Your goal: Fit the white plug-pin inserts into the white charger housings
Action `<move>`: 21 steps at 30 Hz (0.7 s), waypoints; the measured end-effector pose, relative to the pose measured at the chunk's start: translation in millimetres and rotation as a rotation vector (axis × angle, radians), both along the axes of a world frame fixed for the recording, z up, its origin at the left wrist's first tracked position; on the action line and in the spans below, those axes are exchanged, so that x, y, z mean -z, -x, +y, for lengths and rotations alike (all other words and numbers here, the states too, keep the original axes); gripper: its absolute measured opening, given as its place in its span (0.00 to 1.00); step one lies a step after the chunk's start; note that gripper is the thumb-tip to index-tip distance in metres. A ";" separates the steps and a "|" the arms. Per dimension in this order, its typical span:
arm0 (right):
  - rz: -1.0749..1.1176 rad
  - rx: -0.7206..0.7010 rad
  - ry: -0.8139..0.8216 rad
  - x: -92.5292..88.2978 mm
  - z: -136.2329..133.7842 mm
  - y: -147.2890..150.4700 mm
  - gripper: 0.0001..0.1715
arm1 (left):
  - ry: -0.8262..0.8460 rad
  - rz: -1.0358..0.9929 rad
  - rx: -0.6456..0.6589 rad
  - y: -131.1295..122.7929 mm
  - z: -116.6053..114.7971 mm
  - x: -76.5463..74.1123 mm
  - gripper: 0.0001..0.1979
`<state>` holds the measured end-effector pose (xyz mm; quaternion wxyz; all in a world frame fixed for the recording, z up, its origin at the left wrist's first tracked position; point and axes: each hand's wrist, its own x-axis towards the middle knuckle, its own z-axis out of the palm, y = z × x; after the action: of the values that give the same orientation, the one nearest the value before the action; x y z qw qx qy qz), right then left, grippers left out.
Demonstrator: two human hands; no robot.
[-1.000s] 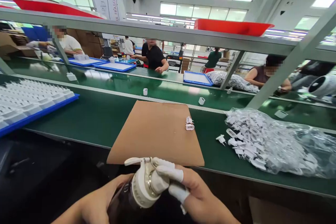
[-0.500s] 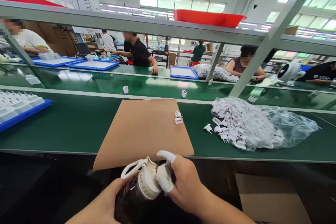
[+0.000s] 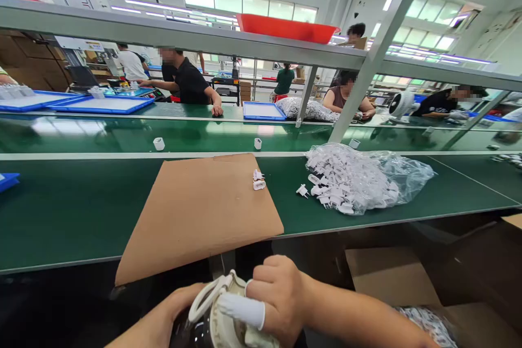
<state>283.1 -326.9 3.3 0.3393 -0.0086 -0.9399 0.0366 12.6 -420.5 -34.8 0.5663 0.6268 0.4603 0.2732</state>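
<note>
Low in front of me, my left hand [image 3: 165, 312] is wrapped round a dark drink bottle [image 3: 198, 334], its fingers mostly hidden. The bottle has a cream lid [image 3: 218, 326] with a white carrying loop [image 3: 204, 299]. My right hand [image 3: 279, 293] is closed over the lid's right side. One finger in a white finger cot [image 3: 244, 310] lies across the lid top. A brown cardboard sheet [image 3: 199, 201] lies on the green bench beyond, with white plug pieces [image 3: 259, 179] near its right edge.
A clear bag of white plug pieces [image 3: 354, 179] lies right of the cardboard, beside one loose piece [image 3: 302, 190]. White housings [image 3: 159, 144] stand on the green strip behind. A metal frame [image 3: 367, 92] crosses ahead, carrying a red tray [image 3: 285, 29]. An open carton [image 3: 387, 274] sits lower right; co-workers sit opposite.
The view has swung right. My right hand has turned from gripping the cap with thumb and finger to lying knuckles-up over the lid. The bottle sits lower in view.
</note>
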 end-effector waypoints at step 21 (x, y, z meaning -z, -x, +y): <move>-0.012 0.313 -0.077 -16.4 -18.5 -40.9 0.19 | -0.387 0.018 0.012 -62.1 19.1 -0.3 0.47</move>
<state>323.9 -345.4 19.7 0.3353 -0.1424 -0.9298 -0.0529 74.7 -401.4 -34.5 0.4328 0.7292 0.4004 0.3474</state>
